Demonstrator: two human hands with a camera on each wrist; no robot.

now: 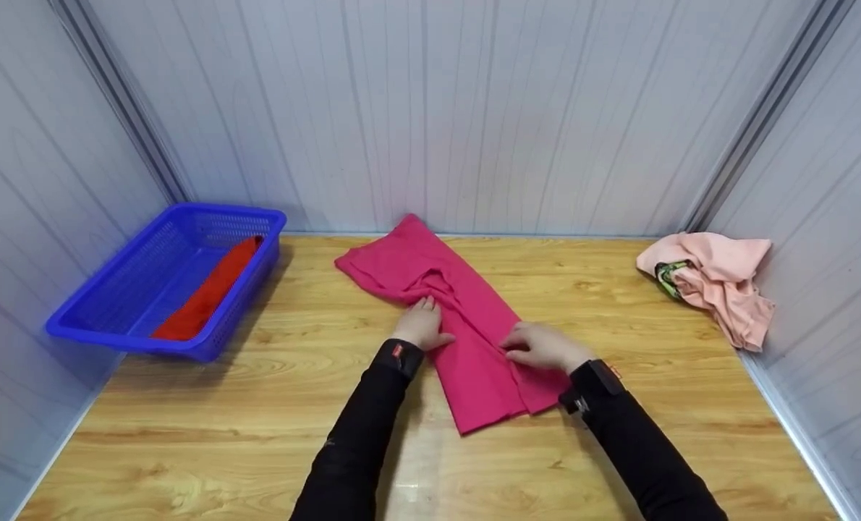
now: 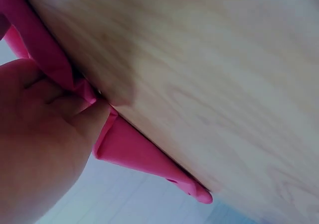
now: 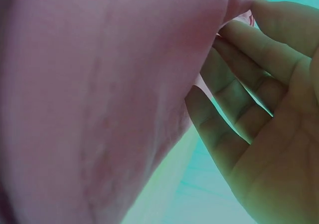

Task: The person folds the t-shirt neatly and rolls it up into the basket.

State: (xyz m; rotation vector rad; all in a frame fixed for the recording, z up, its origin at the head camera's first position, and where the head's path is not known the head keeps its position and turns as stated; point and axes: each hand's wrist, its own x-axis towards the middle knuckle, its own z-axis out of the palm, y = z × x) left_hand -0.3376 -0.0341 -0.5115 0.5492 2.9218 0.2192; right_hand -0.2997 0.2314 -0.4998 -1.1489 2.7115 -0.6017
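A bright pink garment lies at a slant on the wooden table, partly folded and rumpled near its upper middle. At its left edge, my left hand rests on the cloth with fingers forward and thumb spread. The left wrist view shows that hand's fingertips against bunched pink fabric close to the tabletop. Across the garment, my right hand touches its right edge. In the right wrist view the fingers are lightly bent, with their tips at the cloth; some tips are hidden.
On the left stands a blue plastic basket with a folded red cloth inside. A crumpled light pink garment with a green printed patch lies at the right wall. Pale panel walls bound the table at the back and sides.
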